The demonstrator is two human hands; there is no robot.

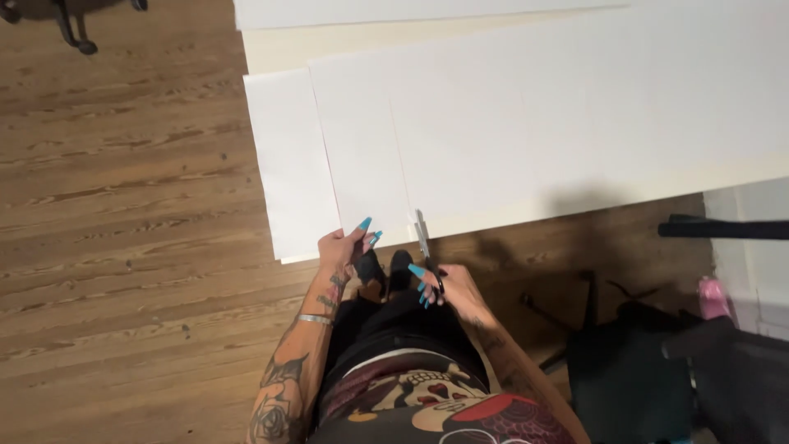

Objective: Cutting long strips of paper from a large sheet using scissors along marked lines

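Paper (366,156), a long white sheet, lies on top of the pale surface (509,210) in front of me, its near edge hanging just past the surface's front edge, right above my feet. To my left the wooden floor (123,205) is wide open, with plenty of room to move. To my right it is tighter: a dark chair (625,370) stands close by my leg and something pink (713,298) sits near the wall.

My left hand (343,247) pinches the near edge of the sheet, thumb and fingers pressed together on it. My right hand (448,288) is closed through the handles of the scissors (423,238), whose blades point away from me and meet the sheet's near edge just right of my left hand.

I count one pair of scissors, two hands, and at least three overlapping white sheets or boards on the surface; a chair base (70,20) shows at the far left corner.
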